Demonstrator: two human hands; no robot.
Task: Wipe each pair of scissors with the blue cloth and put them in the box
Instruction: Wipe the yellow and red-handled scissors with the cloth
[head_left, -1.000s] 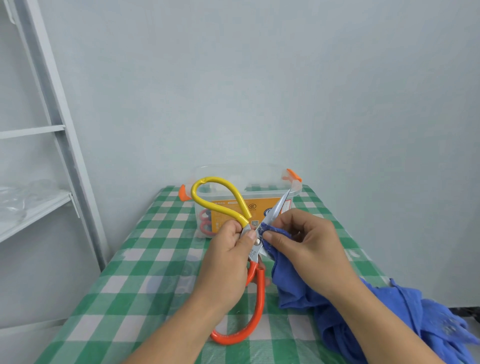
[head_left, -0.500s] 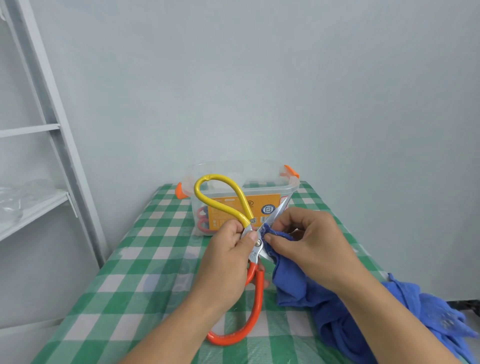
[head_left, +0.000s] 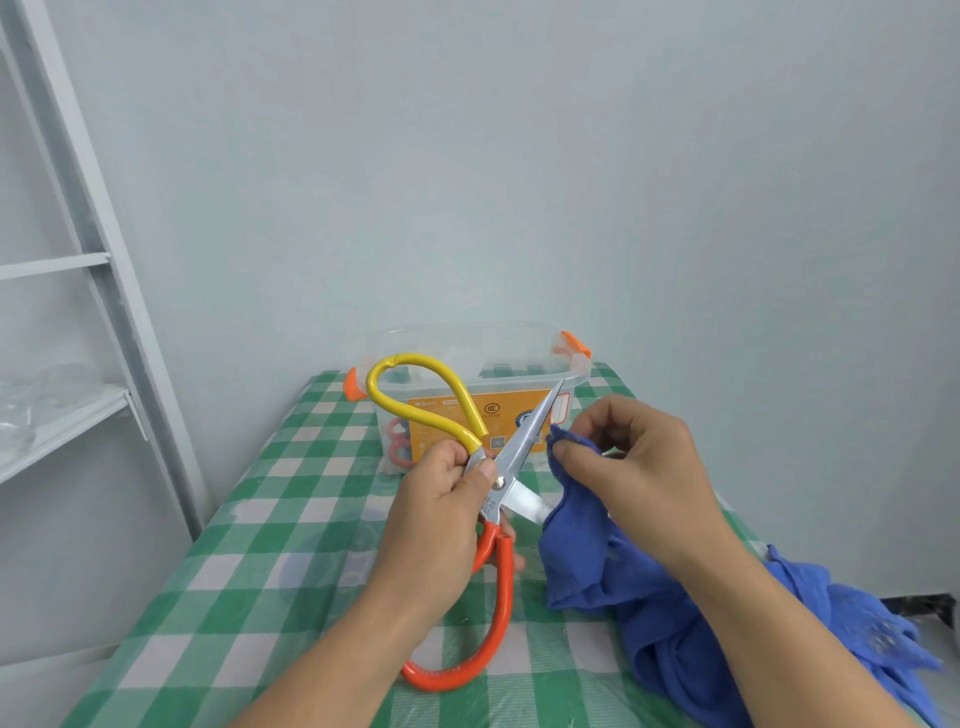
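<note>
So that both blades (head_left: 531, 430) lay exposed, my left hand (head_left: 441, 519) gripped the open scissors (head_left: 511, 462) at the pivot (head_left: 498, 482); the right hand (head_left: 644, 483) pinched the blue cloth (head_left: 587, 561) between its fingers (head_left: 571, 453).

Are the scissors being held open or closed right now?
Open. The scissors show blades spread in a V, with the yellow and orange handles splayed apart.

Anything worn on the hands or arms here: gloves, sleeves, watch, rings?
Nothing worn shows. The left hand and right hand are bare: no gloves, rings or watch visible. The left arm and right arm are uncovered down to the picture's lower edge, no sleeve in view.
</note>
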